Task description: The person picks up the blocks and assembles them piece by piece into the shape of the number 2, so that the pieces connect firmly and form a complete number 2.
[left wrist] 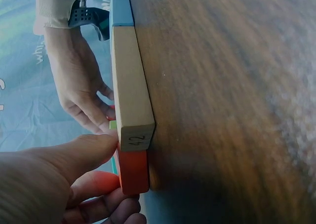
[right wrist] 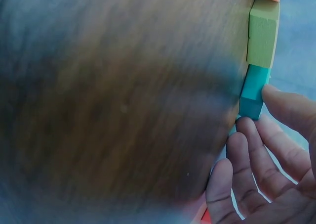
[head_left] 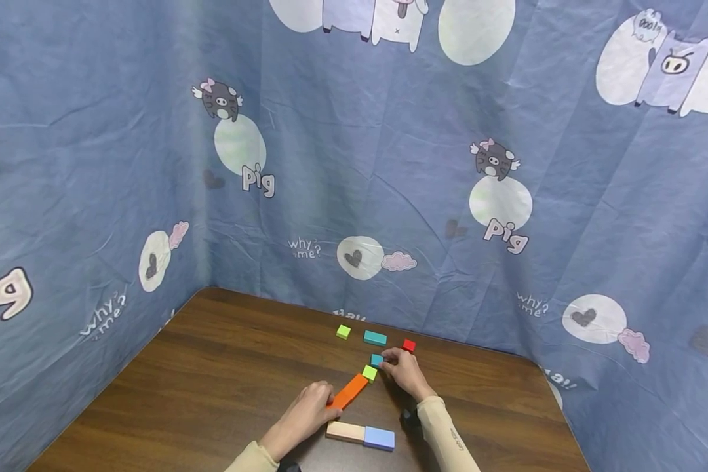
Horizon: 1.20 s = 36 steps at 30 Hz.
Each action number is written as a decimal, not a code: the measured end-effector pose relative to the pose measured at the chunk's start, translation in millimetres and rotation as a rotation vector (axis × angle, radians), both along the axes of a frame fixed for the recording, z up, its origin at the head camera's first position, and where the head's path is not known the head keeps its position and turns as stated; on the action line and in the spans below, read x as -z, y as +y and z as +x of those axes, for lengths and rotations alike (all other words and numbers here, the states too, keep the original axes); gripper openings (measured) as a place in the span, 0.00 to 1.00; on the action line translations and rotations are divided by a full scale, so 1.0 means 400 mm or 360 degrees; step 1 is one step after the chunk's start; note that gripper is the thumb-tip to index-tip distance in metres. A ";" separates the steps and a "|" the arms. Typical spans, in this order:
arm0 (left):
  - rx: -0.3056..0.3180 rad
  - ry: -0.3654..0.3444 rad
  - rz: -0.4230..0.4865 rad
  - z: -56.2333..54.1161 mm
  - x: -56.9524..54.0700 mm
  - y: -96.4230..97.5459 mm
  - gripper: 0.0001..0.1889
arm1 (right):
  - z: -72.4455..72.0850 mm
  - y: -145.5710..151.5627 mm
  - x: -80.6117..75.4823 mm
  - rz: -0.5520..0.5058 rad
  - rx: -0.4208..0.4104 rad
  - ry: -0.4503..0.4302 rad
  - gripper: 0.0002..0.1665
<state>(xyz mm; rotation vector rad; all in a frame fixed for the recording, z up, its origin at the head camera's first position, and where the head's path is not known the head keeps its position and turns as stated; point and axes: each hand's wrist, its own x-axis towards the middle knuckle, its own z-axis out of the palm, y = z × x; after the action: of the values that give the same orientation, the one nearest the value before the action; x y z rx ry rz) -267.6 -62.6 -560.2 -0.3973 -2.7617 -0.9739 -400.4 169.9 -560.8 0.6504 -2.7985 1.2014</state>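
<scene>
My left hand (head_left: pixel 308 412) grips the near end of a long orange block (head_left: pixel 351 392), thumb on one side and fingers on the other. Against the far end of that block sits a lime green block (head_left: pixel 370 373), followed by a small teal block (head_left: pixel 377 360), in one slanting row. With thumb and index finger, my right hand (head_left: pixel 406 372) pinches the teal block (right wrist: pixel 253 88) at its free end; the other fingers spread beside it. In the left wrist view, a natural wood block (left wrist: pixel 132 80) marked 42 partly hides the orange block (left wrist: pixel 133 172).
Nearer my body, the wood block (head_left: pixel 345 431) lies end to end with a light blue block (head_left: pixel 379 438). Toward the back are a lime cube (head_left: pixel 343 332), a teal rectangular block (head_left: pixel 375 337) and a red block (head_left: pixel 410 345). Blue patterned curtains stand behind the brown table (head_left: pixel 224 367).
</scene>
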 end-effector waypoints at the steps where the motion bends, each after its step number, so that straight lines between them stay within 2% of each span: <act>1: 0.0002 0.0002 -0.0002 0.000 0.001 0.000 0.13 | 0.000 0.000 0.001 0.0002 -0.0002 -0.0007 0.15; 19: -0.0005 -0.0014 -0.0008 0.002 0.007 0.000 0.14 | 0.007 -0.007 -0.001 0.0045 -0.0071 -0.0008 0.16; 26: 0.0003 0.0020 0.0000 -0.001 0.006 0.001 0.14 | 0.008 -0.011 -0.009 0.0023 -0.0080 0.0005 0.15; 36: -0.0004 -0.0016 -0.0001 -0.004 0.002 0.002 0.14 | 0.004 -0.010 -0.006 0.0033 -0.0100 -0.0003 0.15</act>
<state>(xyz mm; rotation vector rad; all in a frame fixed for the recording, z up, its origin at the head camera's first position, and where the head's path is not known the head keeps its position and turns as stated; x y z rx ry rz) -269.1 -61.7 -561.0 -0.3903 -2.7711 -0.9770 -399.0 165.7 -558.2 0.7446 -2.8159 1.1851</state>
